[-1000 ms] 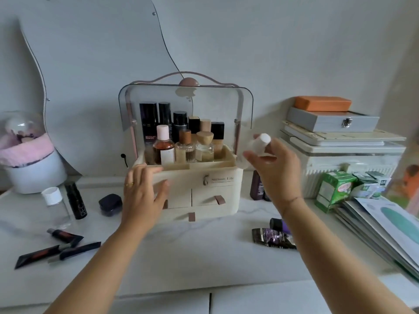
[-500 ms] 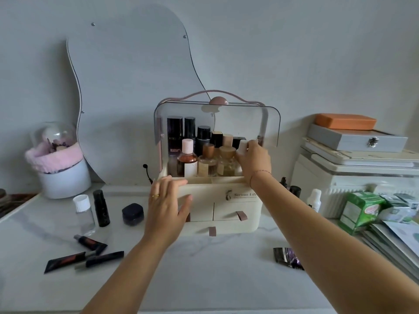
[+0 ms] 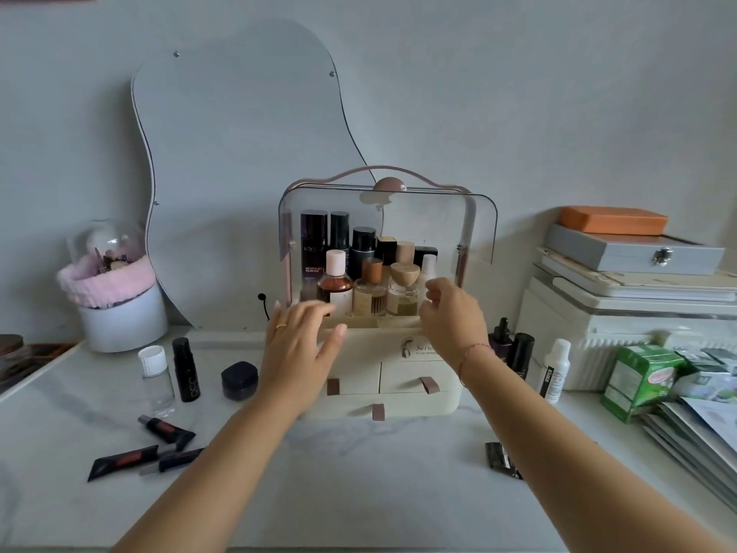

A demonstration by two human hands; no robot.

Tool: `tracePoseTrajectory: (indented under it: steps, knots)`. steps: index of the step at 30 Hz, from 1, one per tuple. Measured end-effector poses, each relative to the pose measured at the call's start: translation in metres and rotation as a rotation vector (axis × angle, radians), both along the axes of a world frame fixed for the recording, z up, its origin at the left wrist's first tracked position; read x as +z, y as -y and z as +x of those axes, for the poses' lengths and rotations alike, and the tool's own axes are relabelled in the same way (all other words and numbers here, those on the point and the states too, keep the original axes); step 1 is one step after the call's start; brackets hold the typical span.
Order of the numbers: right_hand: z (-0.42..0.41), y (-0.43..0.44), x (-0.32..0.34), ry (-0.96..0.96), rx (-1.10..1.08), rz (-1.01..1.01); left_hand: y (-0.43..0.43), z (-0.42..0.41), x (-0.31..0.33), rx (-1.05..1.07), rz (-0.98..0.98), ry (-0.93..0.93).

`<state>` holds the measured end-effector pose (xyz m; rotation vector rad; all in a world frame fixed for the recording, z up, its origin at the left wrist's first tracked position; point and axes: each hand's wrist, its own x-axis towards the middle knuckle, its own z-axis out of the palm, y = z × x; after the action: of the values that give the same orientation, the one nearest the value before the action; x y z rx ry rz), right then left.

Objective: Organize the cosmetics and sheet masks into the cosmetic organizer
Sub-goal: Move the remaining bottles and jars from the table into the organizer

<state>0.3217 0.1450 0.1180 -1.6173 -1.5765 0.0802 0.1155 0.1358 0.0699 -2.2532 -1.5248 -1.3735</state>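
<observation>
The cream cosmetic organizer [image 3: 402, 375] stands mid-table with its clear lid [image 3: 476, 225] raised and three drawers shut. Several bottles fill its top tray, with a small white-capped bottle [image 3: 427, 269] at the right end. My right hand [image 3: 452, 319] hovers just in front of that bottle, fingers loosely curled, holding nothing. My left hand [image 3: 299, 345] is spread flat against the organizer's left front. Sheet masks [image 3: 702, 429] are stacked at the right edge. Tubes [image 3: 119, 461] lie at the front left.
A clear bottle [image 3: 155, 373], black stick [image 3: 185, 369] and dark jar [image 3: 239, 380] stand left of the organizer. Dark bottles [image 3: 520, 351] and a white bottle [image 3: 556, 369] stand to its right. A green box [image 3: 638, 377], stacked cases [image 3: 634, 253], a sachet [image 3: 500, 457] and a mirror [image 3: 239, 153] are around.
My right hand carried the white-capped bottle into the organizer's top tray, set it at the right end and let go. The left hand stayed on the organizer's front.
</observation>
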Motion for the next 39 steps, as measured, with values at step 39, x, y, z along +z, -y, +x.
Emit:
tracePoseTrajectory:
  steps: [39]
  knots:
    - [-0.004,-0.018,-0.003,0.139,0.049,-0.213,-0.032,0.033,0.038,0.502,-0.159,0.138]
